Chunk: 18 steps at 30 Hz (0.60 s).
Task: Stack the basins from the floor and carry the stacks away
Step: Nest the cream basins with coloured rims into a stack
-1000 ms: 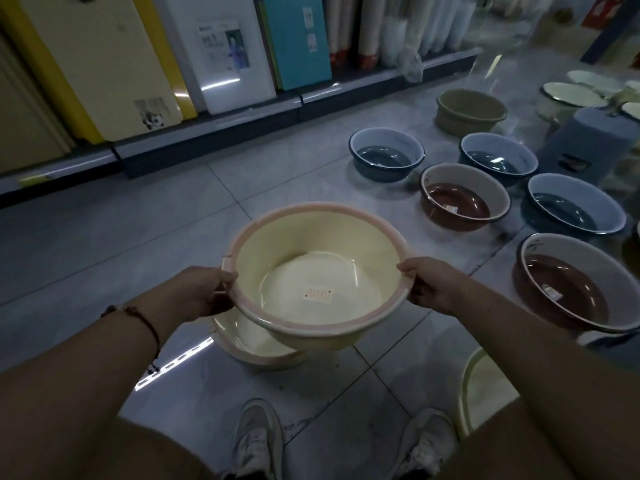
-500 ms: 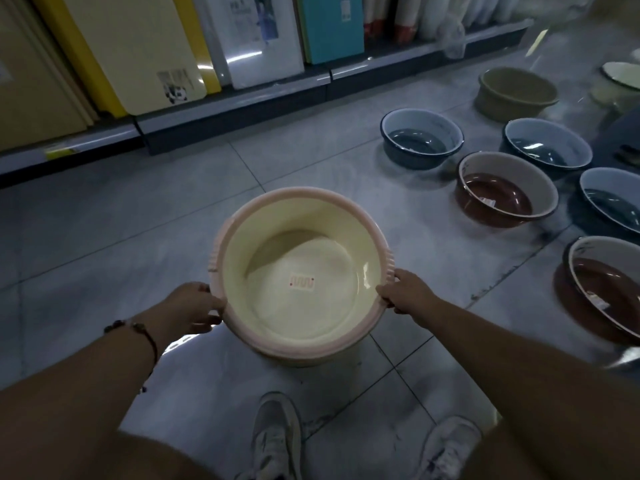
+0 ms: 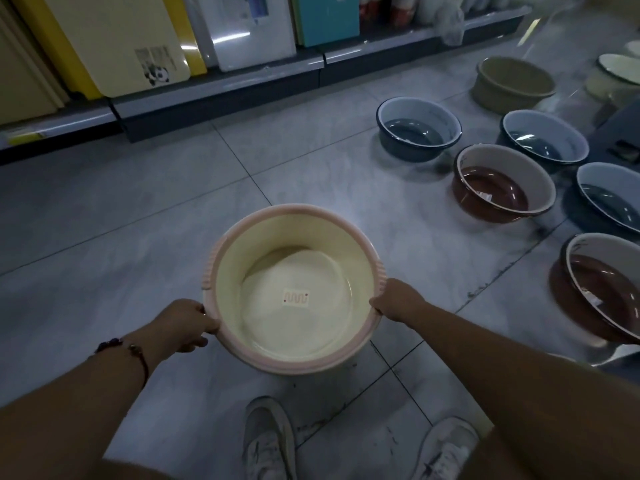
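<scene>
Cream basin (image 3: 294,289), pink-rimmed, held level above the floor (image 3: 138,220): left hand (image 3: 183,325) grips its left rim, right hand (image 3: 394,303) its right rim. Further basins (image 3: 504,183) stand toward the floor's right edge.

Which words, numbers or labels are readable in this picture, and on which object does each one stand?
No text is readable.
Sticker inside the cream basin: red wavy mark, no letters.
Panda label on the yellow board: print blurred.
Label on the white board: too blurred.
</scene>
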Each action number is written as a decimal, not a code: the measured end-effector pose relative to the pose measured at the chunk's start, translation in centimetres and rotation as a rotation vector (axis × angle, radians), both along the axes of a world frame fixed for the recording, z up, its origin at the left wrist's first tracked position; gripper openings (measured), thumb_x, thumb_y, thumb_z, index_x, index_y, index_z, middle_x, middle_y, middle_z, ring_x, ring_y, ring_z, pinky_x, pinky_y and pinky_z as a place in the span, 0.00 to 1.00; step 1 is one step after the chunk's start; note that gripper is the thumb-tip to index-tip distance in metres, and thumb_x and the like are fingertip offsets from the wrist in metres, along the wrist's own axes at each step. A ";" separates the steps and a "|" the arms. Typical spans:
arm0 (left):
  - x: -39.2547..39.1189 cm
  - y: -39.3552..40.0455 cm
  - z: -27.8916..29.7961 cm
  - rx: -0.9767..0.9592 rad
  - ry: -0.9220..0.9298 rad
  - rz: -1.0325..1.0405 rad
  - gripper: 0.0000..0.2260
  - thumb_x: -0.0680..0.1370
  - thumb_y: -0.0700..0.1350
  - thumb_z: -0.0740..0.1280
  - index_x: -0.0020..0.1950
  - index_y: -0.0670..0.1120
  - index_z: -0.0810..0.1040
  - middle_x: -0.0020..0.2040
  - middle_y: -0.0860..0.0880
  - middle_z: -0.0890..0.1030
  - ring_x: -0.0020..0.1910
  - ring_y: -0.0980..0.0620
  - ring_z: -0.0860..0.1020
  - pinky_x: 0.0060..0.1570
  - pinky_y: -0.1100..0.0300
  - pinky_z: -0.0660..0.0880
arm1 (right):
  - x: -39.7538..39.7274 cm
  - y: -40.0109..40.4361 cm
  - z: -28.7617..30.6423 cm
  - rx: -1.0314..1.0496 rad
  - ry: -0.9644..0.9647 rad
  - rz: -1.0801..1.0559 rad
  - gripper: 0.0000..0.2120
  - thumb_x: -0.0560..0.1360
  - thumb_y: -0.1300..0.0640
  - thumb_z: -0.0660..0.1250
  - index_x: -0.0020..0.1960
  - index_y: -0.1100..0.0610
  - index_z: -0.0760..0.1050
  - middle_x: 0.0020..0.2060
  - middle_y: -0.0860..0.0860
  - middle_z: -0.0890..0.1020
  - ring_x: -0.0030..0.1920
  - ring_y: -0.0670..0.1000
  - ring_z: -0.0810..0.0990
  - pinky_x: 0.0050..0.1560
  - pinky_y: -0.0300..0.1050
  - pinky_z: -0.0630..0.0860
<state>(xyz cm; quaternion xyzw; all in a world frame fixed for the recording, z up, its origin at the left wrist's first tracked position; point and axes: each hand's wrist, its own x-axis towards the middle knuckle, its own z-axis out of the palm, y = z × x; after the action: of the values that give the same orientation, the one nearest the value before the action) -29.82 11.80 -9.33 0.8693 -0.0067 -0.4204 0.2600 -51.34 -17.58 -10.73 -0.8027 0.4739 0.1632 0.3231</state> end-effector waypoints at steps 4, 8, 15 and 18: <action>-0.1 -1.2 -0.2 0.007 -0.033 -0.042 0.01 0.75 0.33 0.68 0.45 0.36 0.77 0.42 0.38 0.81 0.37 0.41 0.81 0.30 0.60 0.69 | -0.8 -0.2 -0.3 -0.021 0.039 0.014 0.07 0.73 0.57 0.67 0.47 0.60 0.77 0.37 0.51 0.78 0.35 0.48 0.77 0.35 0.39 0.74; -1.0 -2.1 0.1 0.093 0.013 -0.132 0.04 0.74 0.33 0.69 0.41 0.36 0.75 0.44 0.36 0.80 0.40 0.41 0.81 0.30 0.59 0.68 | -2.0 -0.3 -0.1 -0.060 0.074 0.023 0.06 0.73 0.56 0.67 0.46 0.59 0.76 0.36 0.50 0.78 0.34 0.47 0.76 0.33 0.39 0.73; -4.1 -3.7 1.3 0.100 0.147 -0.375 0.07 0.73 0.41 0.73 0.48 0.43 0.79 0.48 0.47 0.81 0.45 0.48 0.82 0.38 0.60 0.74 | -5.9 -1.5 0.5 -0.120 0.242 -0.024 0.07 0.72 0.59 0.68 0.37 0.57 0.72 0.32 0.50 0.77 0.31 0.46 0.75 0.29 0.38 0.70; -5.8 -4.6 1.1 0.087 0.186 -0.472 0.07 0.74 0.43 0.71 0.50 0.45 0.76 0.49 0.46 0.79 0.43 0.48 0.79 0.34 0.61 0.70 | -8.1 -2.0 1.0 -0.119 0.371 -0.045 0.06 0.70 0.61 0.69 0.38 0.59 0.73 0.35 0.51 0.77 0.36 0.49 0.79 0.37 0.41 0.76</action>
<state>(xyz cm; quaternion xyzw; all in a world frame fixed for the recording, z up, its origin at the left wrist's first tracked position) -35.63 7.17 -8.22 0.8117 -0.1675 -0.5473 0.1163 -59.42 -19.55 -9.78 -0.7657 0.5521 0.2729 0.1855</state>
